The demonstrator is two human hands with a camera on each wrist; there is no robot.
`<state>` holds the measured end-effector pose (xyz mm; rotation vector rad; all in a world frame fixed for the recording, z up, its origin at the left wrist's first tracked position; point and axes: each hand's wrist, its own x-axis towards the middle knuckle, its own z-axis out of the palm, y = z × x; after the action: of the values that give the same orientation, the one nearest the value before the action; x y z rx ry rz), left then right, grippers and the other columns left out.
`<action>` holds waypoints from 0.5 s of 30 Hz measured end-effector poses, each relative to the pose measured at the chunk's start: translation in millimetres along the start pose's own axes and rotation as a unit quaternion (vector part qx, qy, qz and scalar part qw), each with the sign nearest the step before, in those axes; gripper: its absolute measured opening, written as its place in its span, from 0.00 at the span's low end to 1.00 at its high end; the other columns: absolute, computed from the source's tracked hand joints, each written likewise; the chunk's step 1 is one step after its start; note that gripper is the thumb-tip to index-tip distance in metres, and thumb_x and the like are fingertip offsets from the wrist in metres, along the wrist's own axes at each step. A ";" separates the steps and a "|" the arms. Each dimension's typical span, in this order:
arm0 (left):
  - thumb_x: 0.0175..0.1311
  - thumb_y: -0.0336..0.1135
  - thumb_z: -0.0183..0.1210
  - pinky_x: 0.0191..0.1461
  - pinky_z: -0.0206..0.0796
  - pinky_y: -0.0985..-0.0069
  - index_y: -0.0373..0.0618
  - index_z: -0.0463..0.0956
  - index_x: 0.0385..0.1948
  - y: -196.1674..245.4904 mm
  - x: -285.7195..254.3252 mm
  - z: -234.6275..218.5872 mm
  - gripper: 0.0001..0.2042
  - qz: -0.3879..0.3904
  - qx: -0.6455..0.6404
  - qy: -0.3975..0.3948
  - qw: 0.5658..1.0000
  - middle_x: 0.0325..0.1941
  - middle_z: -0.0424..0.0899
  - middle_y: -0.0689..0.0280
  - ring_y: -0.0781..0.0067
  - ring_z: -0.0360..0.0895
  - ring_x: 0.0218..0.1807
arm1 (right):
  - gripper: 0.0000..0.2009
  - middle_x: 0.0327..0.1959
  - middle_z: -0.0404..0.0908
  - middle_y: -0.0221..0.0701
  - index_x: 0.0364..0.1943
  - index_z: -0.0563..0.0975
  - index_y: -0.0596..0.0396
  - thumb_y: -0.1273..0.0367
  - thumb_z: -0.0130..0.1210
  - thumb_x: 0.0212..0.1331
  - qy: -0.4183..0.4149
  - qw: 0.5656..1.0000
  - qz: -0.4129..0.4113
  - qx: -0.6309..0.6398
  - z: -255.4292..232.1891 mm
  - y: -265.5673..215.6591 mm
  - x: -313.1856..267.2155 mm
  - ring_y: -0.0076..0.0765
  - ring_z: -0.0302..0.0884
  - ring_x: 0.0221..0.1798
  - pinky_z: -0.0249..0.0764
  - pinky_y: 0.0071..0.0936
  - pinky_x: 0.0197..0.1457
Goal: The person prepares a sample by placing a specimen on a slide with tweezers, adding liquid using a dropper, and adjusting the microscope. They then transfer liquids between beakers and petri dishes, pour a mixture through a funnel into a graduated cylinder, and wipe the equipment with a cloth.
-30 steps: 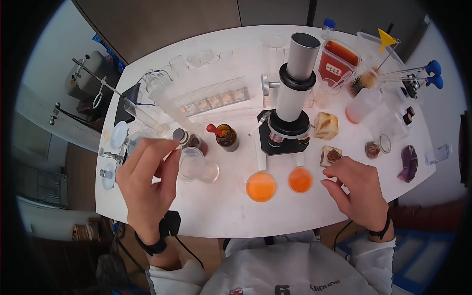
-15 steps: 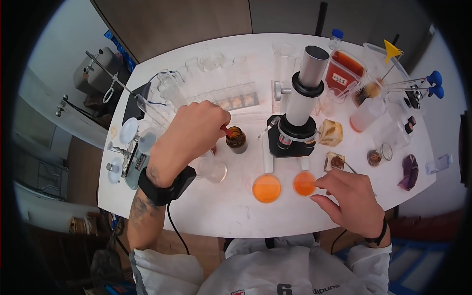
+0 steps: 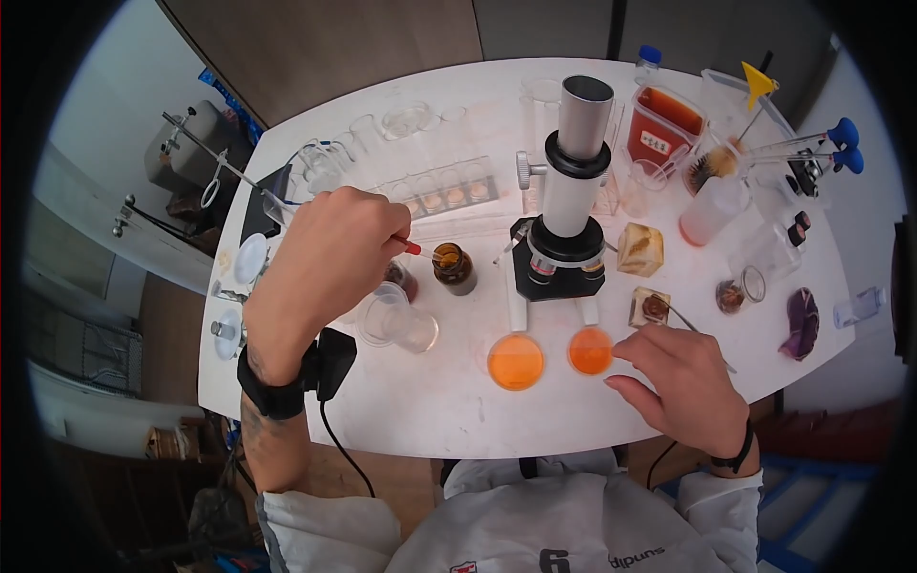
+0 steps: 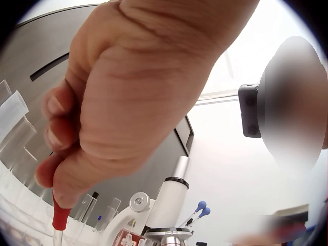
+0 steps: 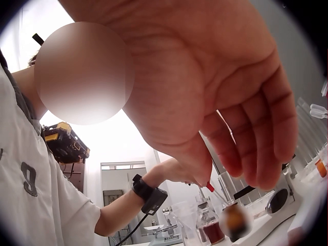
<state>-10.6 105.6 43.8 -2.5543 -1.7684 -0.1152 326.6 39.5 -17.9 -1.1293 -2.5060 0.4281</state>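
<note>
Left hand (image 3: pixel 330 248) pinches red dropper bulb (image 3: pixel 413 247) — slant puts its glass end at brown bottle (image 3: pixel 454 274)'s mouth; right hand (image 3: pixel 683 387) loosely spread beside smaller orange dish (image 3: pixel 590 350) — contact unclear.

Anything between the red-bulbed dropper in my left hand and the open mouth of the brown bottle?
Nothing visible. The left hand grips the dropper by its bulb, and the tube runs unobstructed to the brown bottle's open mouth. The clear cups sit off that line, nearer the person.
</note>
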 end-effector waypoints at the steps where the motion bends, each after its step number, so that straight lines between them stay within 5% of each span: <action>1: 0.56 0.26 0.65 0.43 0.73 0.62 0.38 0.86 0.32 1.0 -1.4 -0.3 0.04 0.001 -0.006 0.005 1.000 0.32 0.87 0.56 0.50 0.83 0.36 | 0.13 0.32 0.81 0.36 0.40 0.81 0.56 0.69 0.72 0.53 0.000 1.000 -0.001 0.000 0.2 0.1 -0.7 0.46 0.81 0.31 0.76 0.37 0.33; 15: 0.55 0.24 0.66 0.41 0.74 0.66 0.36 0.86 0.36 1.9 -5.8 -0.8 0.07 -0.003 -0.026 0.035 0.999 0.34 0.87 0.56 0.56 0.83 0.34 | 0.14 0.33 0.79 0.36 0.41 0.81 0.56 0.68 0.71 0.53 -0.008 1.000 -0.004 -0.002 1.2 -4.8 -7.4 0.48 0.80 0.31 0.75 0.39 0.34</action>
<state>-10.8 99.5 44.2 -2.5479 -1.7706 -0.2501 327.5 30.6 -18.4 -1.1201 -2.5262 0.4330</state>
